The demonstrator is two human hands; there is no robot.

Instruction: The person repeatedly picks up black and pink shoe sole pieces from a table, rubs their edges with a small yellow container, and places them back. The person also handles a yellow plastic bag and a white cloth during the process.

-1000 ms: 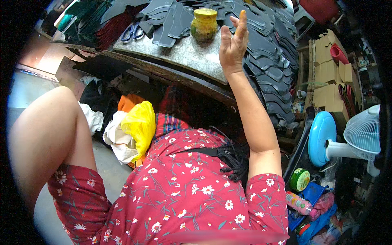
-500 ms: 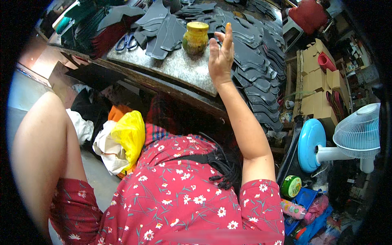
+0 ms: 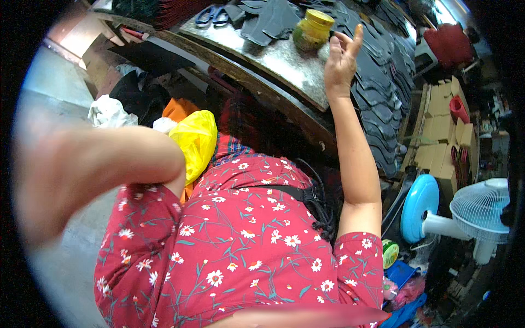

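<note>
My right hand [image 3: 340, 60] is lifted over the metal-topped work table [image 3: 273, 63], palm toward me, fingers apart and holding nothing. It hovers just right of a yellow lidded jar [image 3: 311, 30] and does not touch it. Stacks of dark cut sole-shaped pieces [image 3: 377, 87] lie under and to the right of the hand. Blue-handled scissors [image 3: 212, 15] rest at the table's far left. My left arm [image 3: 98, 169] crosses the left of the picture as a blur, bent at the elbow, and its hand is out of sight.
A yellow plastic bag [image 3: 194, 139] and white bags [image 3: 109, 112] lie under the table's front edge. At the right stand cardboard boxes [image 3: 440, 131], a white fan [image 3: 481, 210] with a blue disc [image 3: 418, 208] beside it, and a red stool [image 3: 448, 44].
My left arm has swung up into the left of the picture, blurred. My right hand stays raised beside the jar with its fingers spread, and my head has leaned closer to the table.
</note>
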